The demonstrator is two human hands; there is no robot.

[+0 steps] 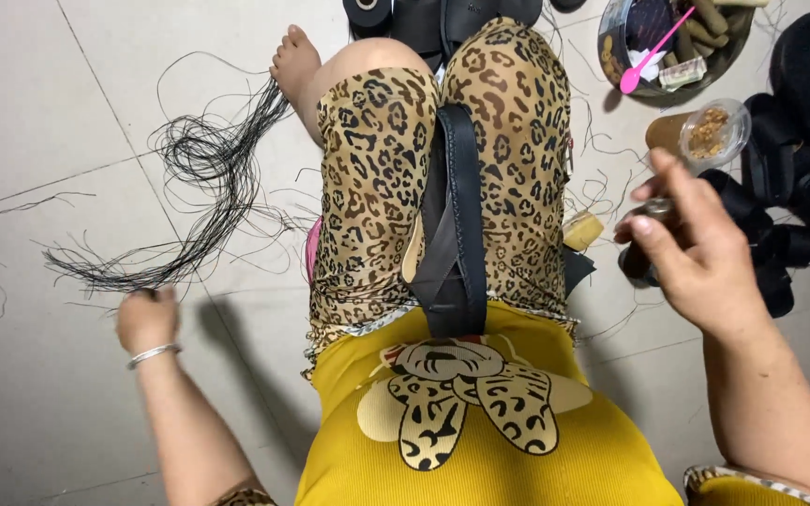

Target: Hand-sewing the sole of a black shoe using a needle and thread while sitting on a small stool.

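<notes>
Floor tile point(39, 103) lies open left, where the left hand point(147, 319) pinches black thread point(208, 178). Right hand point(696, 248) pinches a small metal piece point(660, 208); dark sandals point(799, 197) crowd right; sandal strap point(457, 225) sits between knees.

Floor: pale tiled floor point(67, 103)
Left of the knees: black thread bundle point(208, 178)
Right of the knees: round tray point(611, 37), clear cup point(716, 131), black sandals point(799, 187), yellow block point(581, 230)

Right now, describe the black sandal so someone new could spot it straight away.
Find the leopard-print knees in the middle of the view. Clamped upright between them is the sandal, black with stitched edging and a tan inner sole. The other dark shoes lie on the floor at right.
</notes>
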